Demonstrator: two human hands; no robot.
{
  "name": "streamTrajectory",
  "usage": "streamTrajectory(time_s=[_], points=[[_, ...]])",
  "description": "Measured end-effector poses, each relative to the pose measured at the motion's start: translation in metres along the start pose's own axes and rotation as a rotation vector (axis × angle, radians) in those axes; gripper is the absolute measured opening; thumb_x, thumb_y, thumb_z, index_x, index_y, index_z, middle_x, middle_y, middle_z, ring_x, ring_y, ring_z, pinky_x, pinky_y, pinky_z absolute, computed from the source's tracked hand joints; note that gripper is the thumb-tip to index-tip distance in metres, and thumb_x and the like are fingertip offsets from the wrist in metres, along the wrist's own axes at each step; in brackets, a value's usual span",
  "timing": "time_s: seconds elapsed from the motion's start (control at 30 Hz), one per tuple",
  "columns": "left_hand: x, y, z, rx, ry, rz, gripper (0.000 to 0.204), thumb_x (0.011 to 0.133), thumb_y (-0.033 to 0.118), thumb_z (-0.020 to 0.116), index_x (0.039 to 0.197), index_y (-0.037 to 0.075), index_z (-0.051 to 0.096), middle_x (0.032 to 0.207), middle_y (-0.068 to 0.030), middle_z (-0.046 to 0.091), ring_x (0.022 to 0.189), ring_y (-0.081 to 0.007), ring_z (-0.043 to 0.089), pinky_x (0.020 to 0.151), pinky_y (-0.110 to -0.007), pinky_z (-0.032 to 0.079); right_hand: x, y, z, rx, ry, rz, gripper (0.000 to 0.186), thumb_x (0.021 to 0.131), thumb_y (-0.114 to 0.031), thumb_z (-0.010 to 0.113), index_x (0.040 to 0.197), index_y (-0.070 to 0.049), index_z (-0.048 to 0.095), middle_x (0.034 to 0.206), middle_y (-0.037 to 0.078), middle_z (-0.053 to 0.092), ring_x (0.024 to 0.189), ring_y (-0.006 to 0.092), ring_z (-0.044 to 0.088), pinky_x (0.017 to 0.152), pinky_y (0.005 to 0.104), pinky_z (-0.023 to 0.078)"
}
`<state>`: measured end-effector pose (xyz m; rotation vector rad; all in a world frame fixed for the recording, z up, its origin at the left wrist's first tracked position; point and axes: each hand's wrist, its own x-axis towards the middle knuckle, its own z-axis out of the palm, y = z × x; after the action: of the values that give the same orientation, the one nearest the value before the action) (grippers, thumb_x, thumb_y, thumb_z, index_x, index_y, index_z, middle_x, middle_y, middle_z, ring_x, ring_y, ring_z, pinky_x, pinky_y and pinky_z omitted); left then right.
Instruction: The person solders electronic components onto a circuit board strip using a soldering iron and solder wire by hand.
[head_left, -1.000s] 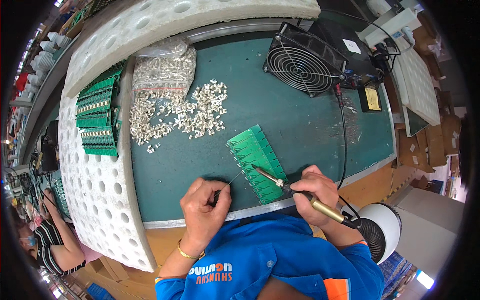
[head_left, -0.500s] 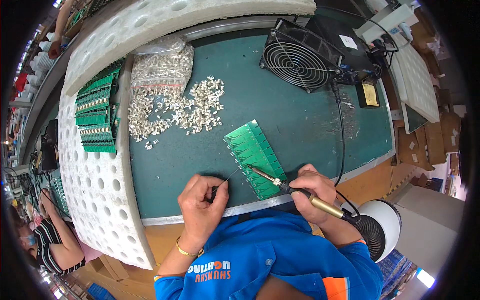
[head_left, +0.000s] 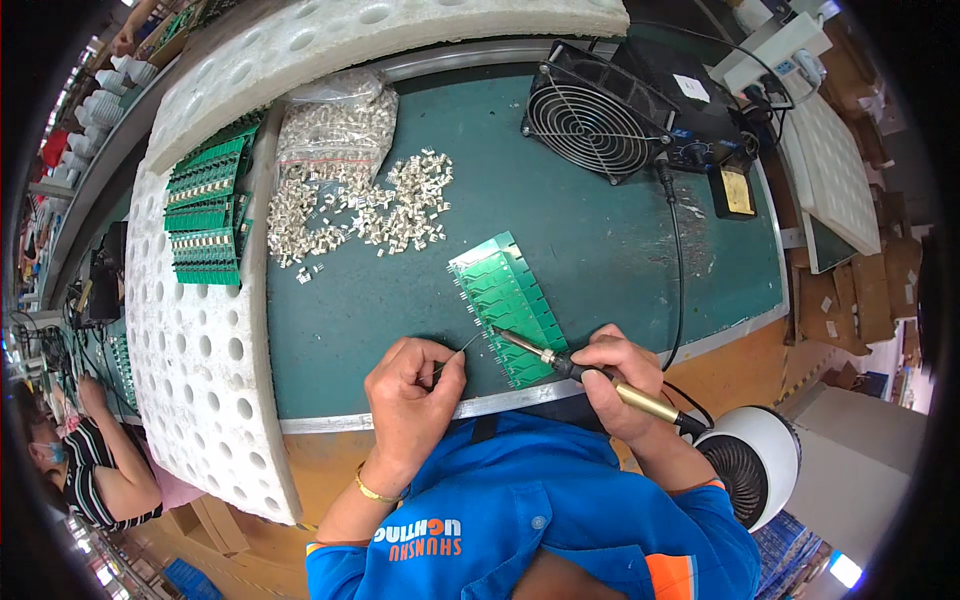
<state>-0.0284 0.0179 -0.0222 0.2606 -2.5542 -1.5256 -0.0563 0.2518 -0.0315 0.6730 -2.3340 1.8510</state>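
Many connectors (head_left: 418, 190) are lying in and beside a bag (head_left: 345, 135), the left grip (head_left: 412, 392) is pinching wire (head_left: 468, 344), and the right grip (head_left: 622, 378) is holding an iron (head_left: 566, 366) aslant over a board (head_left: 515, 308) on the worktop (head_left: 370, 315).

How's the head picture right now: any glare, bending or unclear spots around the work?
In the head view, pale glare sits on the far end of the green circuit board; the metal bench edge bends and the corners go black; a light at lower right is blown out; the thin wire in the left hand is hard to trace.
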Motion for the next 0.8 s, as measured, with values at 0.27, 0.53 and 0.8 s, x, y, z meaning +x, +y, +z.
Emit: streamTrajectory(time_s=[0.27, 0.53, 0.8], points=[[0.0006, 0.0026, 0.0021, 0.014, 0.003, -0.007, 0.012, 0.075, 0.000, 0.073, 0.071, 0.001, 0.062, 0.058, 0.0003, 0.040, 0.053, -0.0087, 0.036, 0.049, -0.027, 0.030, 0.0011, 0.0022, 0.0007, 0.001, -0.008, -0.008, 0.016, 0.080, -0.008, 0.070, 0.093, -0.001, 0.065, 0.074, 0.010, 0.064, 0.065, 0.0222, 0.056, 0.061, 0.0322, 0.046], [0.0011, 0.0027, 0.0018, 0.014, -0.014, -0.026, 0.013, 0.075, 0.000, 0.073, 0.069, 0.001, 0.061, 0.058, -0.0003, 0.040, 0.053, -0.0101, 0.037, 0.049, -0.028, 0.031, 0.0027, 0.0015, 0.0002, -0.003, -0.019, 0.000, 0.016, 0.078, -0.006, 0.069, 0.093, -0.001, 0.065, 0.075, 0.010, 0.065, 0.065, 0.0218, 0.057, 0.061, 0.0319, 0.046], [0.0026, 0.0040, 0.0024, 0.026, -0.023, -0.018, 0.013, 0.075, 0.000, 0.072, 0.069, 0.001, 0.061, 0.057, -0.0004, 0.040, 0.053, -0.0100, 0.037, 0.049, -0.029, 0.031, 0.0018, 0.0002, 0.0000, 0.002, -0.010, 0.029, 0.015, 0.081, -0.008, 0.069, 0.092, 0.000, 0.065, 0.075, 0.010, 0.064, 0.065, 0.0216, 0.056, 0.061, 0.0323, 0.046]])
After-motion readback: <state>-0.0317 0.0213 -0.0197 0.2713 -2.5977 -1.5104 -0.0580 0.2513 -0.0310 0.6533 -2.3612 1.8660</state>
